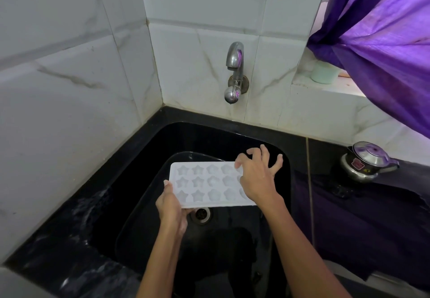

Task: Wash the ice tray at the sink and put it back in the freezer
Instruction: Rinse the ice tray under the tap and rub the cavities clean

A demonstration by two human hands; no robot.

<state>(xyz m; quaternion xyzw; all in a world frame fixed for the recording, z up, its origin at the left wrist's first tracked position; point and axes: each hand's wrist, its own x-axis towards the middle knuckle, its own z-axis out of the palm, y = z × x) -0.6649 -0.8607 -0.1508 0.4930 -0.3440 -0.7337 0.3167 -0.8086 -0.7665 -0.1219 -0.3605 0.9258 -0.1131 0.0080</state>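
Over the black sink (pixel 282 149), a white ice tray (pixel 207 185) is held level above the basin, cavities facing up. The moulds are star and flower shapes in three rows; whether they hold any water I cannot tell, but no ice shows in them. The tray hangs just above the round metal drain (pixel 200 214) at the basin floor.

The left hand (pixel 171 207) grips the tray's near left corner, thumb curled over the top edge and the other fingers tucked underneath. The right hand (pixel 258 176) lies across the tray's right end, palm down on it; the fingers are spread and bent, and the fingertips stick out past the far edge. Whether the thumb hooks under the tray is hidden.

On the tiled far wall, a steel tap (pixel 235 72) sits above the basin with no stream running, only a drop at its lower knob. To the right, a small steel pressure cooker (pixel 368 161) stands on the dark counter with its lid on, so its contents are hidden. Farther back on the pale window ledge is a light green cup (pixel 324 73), partly behind a purple curtain (pixel 381 42); what is inside it I cannot see.
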